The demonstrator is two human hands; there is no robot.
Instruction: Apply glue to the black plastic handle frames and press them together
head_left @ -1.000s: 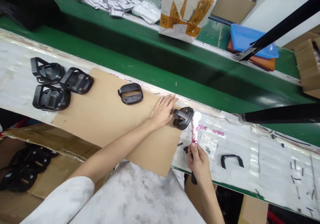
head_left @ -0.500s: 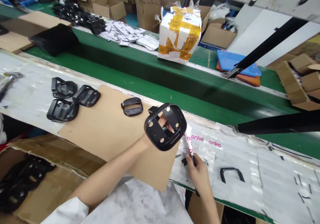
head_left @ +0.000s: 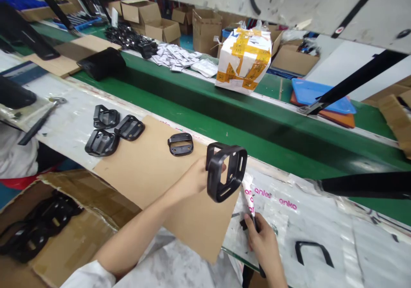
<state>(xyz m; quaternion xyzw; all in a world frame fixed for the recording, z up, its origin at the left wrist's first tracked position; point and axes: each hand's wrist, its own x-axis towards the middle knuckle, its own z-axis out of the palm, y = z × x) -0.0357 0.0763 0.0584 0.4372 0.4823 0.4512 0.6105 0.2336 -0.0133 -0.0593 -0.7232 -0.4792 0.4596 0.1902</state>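
Observation:
My left hand (head_left: 199, 173) is closed around the back of a black plastic bracket (head_left: 217, 184), a rounded square frame with a handle-like loop, raised above the cardboard sheet. The bracket hides most of its fingers. My right hand (head_left: 263, 237) is wrapped around the black handle of a tool (head_left: 249, 196) whose upper part is covered in white film with pink lettering. What lies under the film cannot be made out. Another black bracket (head_left: 180, 144) lies flat on the cardboard. A thin black U-shaped piece (head_left: 314, 246) rests to the right of my right hand.
Three black brackets (head_left: 102, 143) sit by the left edge of the cardboard sheet (head_left: 141, 172). Farther left lies a hammer (head_left: 41, 120). A carton (head_left: 64, 249) below holds more black parts. Beyond the green conveyor (head_left: 205, 125) stands a taped white box (head_left: 244, 61). A black post (head_left: 366, 184) crosses at right.
My left hand has turned the bracket from showing its flat face to a more edge-on tilt. My right hand keeps its grip on the tool. The view has shifted left.

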